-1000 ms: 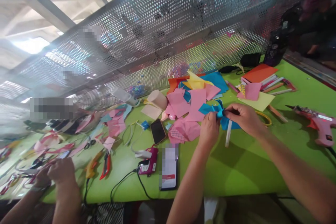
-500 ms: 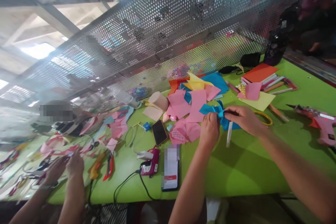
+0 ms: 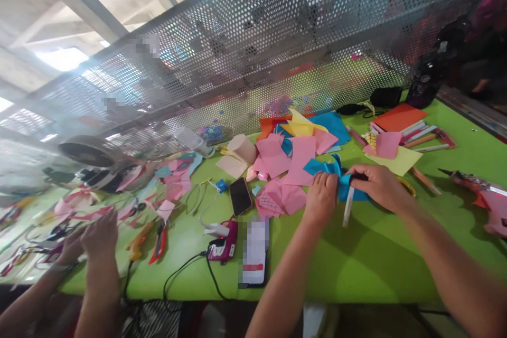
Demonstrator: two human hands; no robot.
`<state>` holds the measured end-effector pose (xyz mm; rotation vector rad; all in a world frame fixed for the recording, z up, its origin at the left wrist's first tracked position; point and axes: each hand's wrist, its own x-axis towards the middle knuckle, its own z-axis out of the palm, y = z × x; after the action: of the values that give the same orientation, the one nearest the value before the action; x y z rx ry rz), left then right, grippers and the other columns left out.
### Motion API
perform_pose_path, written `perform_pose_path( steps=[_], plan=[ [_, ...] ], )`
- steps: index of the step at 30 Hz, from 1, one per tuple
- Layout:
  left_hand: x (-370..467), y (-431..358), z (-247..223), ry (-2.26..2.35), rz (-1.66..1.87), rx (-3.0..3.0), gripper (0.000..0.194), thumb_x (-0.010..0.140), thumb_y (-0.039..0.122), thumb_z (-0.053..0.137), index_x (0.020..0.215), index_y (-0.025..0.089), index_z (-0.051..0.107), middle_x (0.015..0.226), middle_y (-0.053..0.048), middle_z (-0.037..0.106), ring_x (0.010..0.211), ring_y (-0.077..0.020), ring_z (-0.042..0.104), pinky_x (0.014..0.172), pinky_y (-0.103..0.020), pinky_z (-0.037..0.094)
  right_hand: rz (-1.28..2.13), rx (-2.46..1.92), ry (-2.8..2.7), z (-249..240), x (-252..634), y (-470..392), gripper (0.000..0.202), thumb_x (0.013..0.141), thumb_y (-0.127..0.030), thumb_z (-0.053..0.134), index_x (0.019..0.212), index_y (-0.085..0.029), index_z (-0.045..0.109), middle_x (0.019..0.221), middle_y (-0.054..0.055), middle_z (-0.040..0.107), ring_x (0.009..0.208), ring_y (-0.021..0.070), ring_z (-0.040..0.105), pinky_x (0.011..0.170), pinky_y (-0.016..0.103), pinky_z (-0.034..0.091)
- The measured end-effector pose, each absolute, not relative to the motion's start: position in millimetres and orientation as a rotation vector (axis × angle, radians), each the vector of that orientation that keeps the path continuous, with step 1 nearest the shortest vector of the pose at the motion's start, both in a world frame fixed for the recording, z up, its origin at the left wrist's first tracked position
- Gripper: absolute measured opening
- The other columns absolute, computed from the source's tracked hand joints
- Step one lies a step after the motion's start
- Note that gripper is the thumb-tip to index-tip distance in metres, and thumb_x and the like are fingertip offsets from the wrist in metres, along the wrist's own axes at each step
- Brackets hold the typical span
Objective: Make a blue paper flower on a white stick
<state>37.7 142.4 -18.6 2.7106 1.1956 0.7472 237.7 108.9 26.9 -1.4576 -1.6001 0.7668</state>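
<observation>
Both hands are closed on a folded blue piece (image 3: 344, 186) above the green table (image 3: 356, 264). My left hand (image 3: 322, 194) grips its left side, fingers bent around it. From the right, my right hand (image 3: 374, 184) pinches the other side between thumb and fingers. A thin white stick (image 3: 348, 208) points down from beneath the blue piece; whether it is attached or held cannot be made out. Pink sheets (image 3: 299, 161) lie just left of and behind my left hand, and a yellow sheet (image 3: 398, 157) lies behind my right hand.
Left of my forearm are a lit phone (image 3: 255, 253), a dark phone (image 3: 240, 197) and a magenta device (image 3: 224, 243) with black cables. A pink glue gun (image 3: 487, 195) lies at the right. Another person's hands (image 3: 95, 232) work at the far left, near red-handled pliers (image 3: 158, 243).
The view has shifted slightly. My hands have moved a little apart on the blue piece, which now shows a flatter strip between them. The other person's hands have moved slightly left.
</observation>
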Motion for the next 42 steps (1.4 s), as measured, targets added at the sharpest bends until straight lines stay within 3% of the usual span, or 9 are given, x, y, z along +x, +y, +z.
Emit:
perform_pose_path(
  steps=[5,10,16,23,30,36,39,42],
  plan=[
    [39,142,-21,1.201,0.803,2.569,0.019,0.109,0.015,0.043,0.115,0.021,0.060,0.104,-0.010,0.067,0.104,-0.0268,0.064,0.099,-0.045,0.055,0.805,-1.432,-1.506,30,231,107,0.022,0.085,-0.043,0.072,0.077,-0.023,0.075,0.068,-0.001,0.068,0.065,0.0181,0.058,0.060,0.030,0.041],
    [43,142,-25,1.161,0.959,2.092,0.007,0.108,0.024,0.052,0.106,0.021,0.058,0.094,-0.004,0.065,0.085,-0.0207,0.060,0.082,-0.034,0.049,0.976,-1.183,-1.331,28,227,107,0.036,0.091,-0.058,0.077,0.099,-0.023,0.082,0.093,0.005,0.082,0.085,0.0238,0.072,0.076,0.034,0.055],
    [46,139,-21,0.932,0.944,1.653,0.030,0.109,0.049,0.057,0.099,0.021,0.055,0.080,0.003,0.054,0.070,-0.0128,0.047,0.068,-0.027,0.040,0.975,-1.099,-1.304,24,228,108,0.035,0.092,-0.055,0.079,0.110,-0.025,0.084,0.106,0.008,0.083,0.097,0.0271,0.075,0.084,0.039,0.059],
    [46,137,-6,0.707,0.880,1.336,0.060,0.091,0.076,0.072,0.102,0.019,0.060,0.082,0.002,0.054,0.071,-0.0105,0.046,0.079,-0.029,0.050,0.880,-1.081,-1.404,26,231,107,0.028,0.099,-0.049,0.073,0.111,-0.027,0.086,0.109,0.008,0.082,0.102,0.0285,0.075,0.089,0.043,0.060],
    [33,138,6,0.501,0.638,1.112,0.055,0.086,0.067,0.081,0.086,0.018,0.055,0.062,0.011,0.036,0.054,-0.0058,0.031,0.079,-0.035,0.056,0.852,-0.961,-1.497,30,237,107,0.022,0.097,-0.036,0.077,0.119,-0.034,0.082,0.114,0.005,0.079,0.089,0.0218,0.073,0.079,0.038,0.062],
    [22,141,7,0.543,0.462,1.081,0.052,0.081,0.064,0.082,0.082,0.016,0.060,0.058,0.011,0.033,0.051,-0.0055,0.027,0.063,-0.029,0.046,0.809,-0.916,-1.674,41,239,104,0.015,0.092,-0.040,0.084,0.102,-0.029,0.082,0.119,0.008,0.077,0.081,0.0190,0.071,0.075,0.036,0.064],
    [19,143,4,0.548,0.370,1.082,0.049,0.078,0.061,0.080,0.078,0.016,0.061,0.056,0.009,0.035,0.050,-0.0061,0.028,0.056,-0.028,0.038,0.793,-0.901,-1.728,42,239,104,0.019,0.090,-0.044,0.087,0.093,-0.027,0.079,0.115,0.008,0.077,0.083,0.0207,0.072,0.074,0.036,0.063],
    [18,146,0,0.509,0.299,1.082,0.045,0.075,0.059,0.077,0.077,0.016,0.062,0.051,0.010,0.035,0.046,-0.0066,0.027,0.055,-0.029,0.039,0.804,-0.900,-1.771,41,238,104,0.024,0.088,-0.047,0.088,0.087,-0.026,0.077,0.104,0.007,0.077,0.086,0.0232,0.073,0.074,0.036,0.061]
  ],
)
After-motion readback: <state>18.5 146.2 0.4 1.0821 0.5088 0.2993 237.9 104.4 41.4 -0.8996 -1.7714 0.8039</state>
